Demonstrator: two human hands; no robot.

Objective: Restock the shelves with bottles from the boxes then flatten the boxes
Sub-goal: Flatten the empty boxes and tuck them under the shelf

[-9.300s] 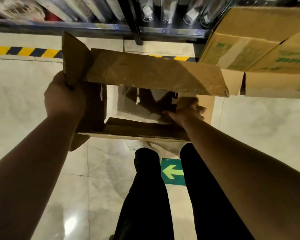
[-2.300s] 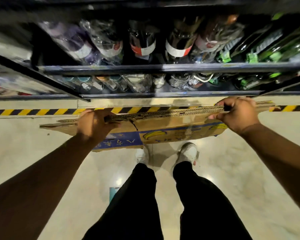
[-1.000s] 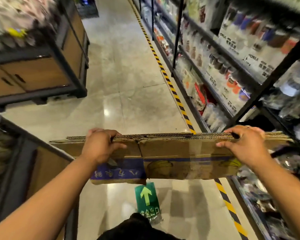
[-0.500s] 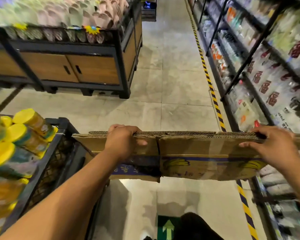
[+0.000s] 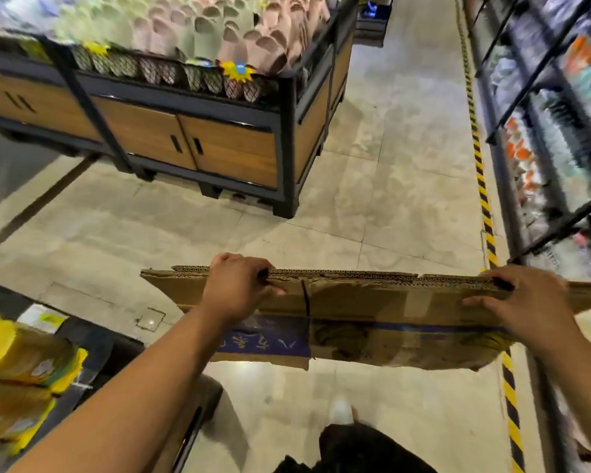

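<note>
Left hand (image 5: 236, 288) and right hand (image 5: 533, 302) clamp the top edge of the flat box (image 5: 372, 322) — it hangs below the grip. The shelves (image 5: 543, 131), ahead before, now lie right of the grip: flattening seems done, carrying away starts.

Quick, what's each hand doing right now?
Left hand: closed, gripping the top edge of the flattened cardboard boxes.
Right hand: closed, gripping the same cardboard further right.

Flattened brown cardboard boxes (image 5: 372, 302) are held on edge between left hand (image 5: 234, 290) and right hand (image 5: 533, 302); wood-panelled display stand (image 5: 219, 151) is sited ahead-left, black metal shelving (image 5: 560, 131) to the right.
</note>
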